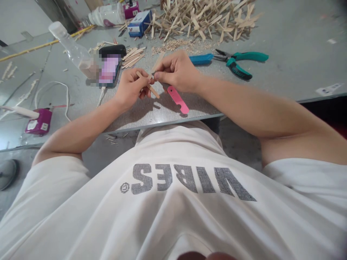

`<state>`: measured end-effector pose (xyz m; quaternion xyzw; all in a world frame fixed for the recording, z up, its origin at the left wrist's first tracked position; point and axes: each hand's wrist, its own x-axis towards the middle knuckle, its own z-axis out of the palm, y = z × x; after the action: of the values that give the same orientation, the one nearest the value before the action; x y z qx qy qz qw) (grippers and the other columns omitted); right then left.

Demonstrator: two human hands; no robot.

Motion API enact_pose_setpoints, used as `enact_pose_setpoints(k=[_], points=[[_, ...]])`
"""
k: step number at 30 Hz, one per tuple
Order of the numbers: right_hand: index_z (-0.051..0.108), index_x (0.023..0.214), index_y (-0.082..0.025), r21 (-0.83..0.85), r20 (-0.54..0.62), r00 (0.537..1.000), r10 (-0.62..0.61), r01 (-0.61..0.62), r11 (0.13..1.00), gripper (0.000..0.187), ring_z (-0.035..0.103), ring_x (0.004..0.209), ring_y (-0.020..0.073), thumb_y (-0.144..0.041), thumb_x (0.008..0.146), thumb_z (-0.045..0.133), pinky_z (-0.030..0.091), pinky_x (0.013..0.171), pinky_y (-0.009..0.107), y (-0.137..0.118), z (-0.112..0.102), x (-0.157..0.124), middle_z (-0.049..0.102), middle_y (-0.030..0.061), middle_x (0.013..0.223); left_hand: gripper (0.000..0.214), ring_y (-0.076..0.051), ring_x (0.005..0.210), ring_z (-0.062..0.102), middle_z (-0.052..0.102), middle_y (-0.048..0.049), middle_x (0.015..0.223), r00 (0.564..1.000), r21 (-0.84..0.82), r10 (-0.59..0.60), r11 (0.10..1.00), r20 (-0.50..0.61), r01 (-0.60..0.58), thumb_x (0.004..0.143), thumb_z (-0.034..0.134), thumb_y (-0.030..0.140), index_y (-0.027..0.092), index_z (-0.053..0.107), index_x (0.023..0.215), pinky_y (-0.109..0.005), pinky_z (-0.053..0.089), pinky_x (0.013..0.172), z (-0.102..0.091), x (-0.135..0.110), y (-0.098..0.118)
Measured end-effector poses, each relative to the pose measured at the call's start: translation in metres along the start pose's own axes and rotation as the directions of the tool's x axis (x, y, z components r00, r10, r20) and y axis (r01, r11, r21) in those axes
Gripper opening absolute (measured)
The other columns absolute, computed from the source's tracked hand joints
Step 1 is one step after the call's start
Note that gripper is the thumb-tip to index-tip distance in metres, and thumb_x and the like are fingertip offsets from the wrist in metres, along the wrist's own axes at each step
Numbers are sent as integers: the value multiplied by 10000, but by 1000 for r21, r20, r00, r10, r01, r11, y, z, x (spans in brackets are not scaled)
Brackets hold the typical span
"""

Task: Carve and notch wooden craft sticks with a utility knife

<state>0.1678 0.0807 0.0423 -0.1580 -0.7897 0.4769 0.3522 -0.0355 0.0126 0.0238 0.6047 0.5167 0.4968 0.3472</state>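
Left hand (pixel 132 86) is pinched on a stick (pixel 154 91), held slantwise above the table (pixel 295 47), just in from the front edge. Right hand (pixel 181 74) is right beside it, closed on a pink tool (pixel 178 99) whose handle points toward that edge; whether the fingertips touch, I cannot tell. Room is tight past the left hand: the phone (pixel 110 70) is near, with loose sticks (pixel 132 57) behind. Beyond the right forearm lie pliers (pixel 233 66) and a blue handle (pixel 202 59). The heap (pixel 206 18) bounds the far side; the widest open stretch is at the right
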Motion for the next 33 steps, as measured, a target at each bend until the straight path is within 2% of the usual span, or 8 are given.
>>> enact_pose_setpoints(k=[4,12,14,20,23,27,30,33], points=[[781,780,-296,-31,-10,1000,28,-28,999,467,494,593,169,-739,764,929,399,520,363,3,-3,3,660,27,649,228,-178,486,610,577,19,543,1000,-37,-10,999,-15,10,863,827,283,285,659,708,-292,414,442,1,-2,2],[797,789,-297,-26,-12,998,57,-57,998,498,583,615,190,-772,766,947,448,555,371,5,-4,3,644,34,605,276,-204,493,642,595,22,553,1000,-61,9,998,5,-9,840,890,407,336,669,689,-340,448,424,1,-4,3],[799,792,-291,-38,-19,998,52,-52,998,457,589,642,197,-720,795,959,452,570,365,5,-3,2,648,34,617,280,-206,497,639,601,21,543,1000,-45,4,999,14,-3,832,882,391,346,655,675,-343,443,426,1,-3,2],[789,843,-218,7,-3,999,37,-37,999,255,469,633,145,-415,986,864,401,544,292,-2,-1,-6,614,-1,688,212,-178,450,593,580,20,514,1000,-47,-8,999,24,9,831,807,290,303,662,677,-311,415,414,1,-3,6],[781,866,-184,35,23,1000,-13,13,999,208,447,618,125,-299,1025,851,383,519,254,0,-2,-5,579,-21,670,252,-158,441,577,551,34,507,1000,-32,-14,999,8,14,847,808,270,283,623,676,-275,387,411,0,-2,5],[783,898,-124,46,54,995,-88,86,995,131,440,585,88,-116,1027,795,345,491,200,8,-2,0,609,-23,675,218,-148,455,598,554,35,541,998,-37,2,999,59,0,837,802,280,273,635,697,-262,397,419,-1,-4,9],[737,870,-140,57,42,994,-101,99,993,183,454,570,92,-126,1043,795,405,476,186,7,-2,0,571,-37,653,170,-148,465,611,580,25,580,998,-80,29,996,57,-24,830,758,267,263,634,713,-260,400,416,1,-6,13],[666,838,-187,77,34,996,-85,82,994,300,482,560,100,-259,1079,829,486,492,194,0,-1,-3,535,-50,638,169,-142,488,629,603,21,632,999,-64,31,998,35,-29,870,722,237,251,608,746,-244,405,439,2,-5,11]])
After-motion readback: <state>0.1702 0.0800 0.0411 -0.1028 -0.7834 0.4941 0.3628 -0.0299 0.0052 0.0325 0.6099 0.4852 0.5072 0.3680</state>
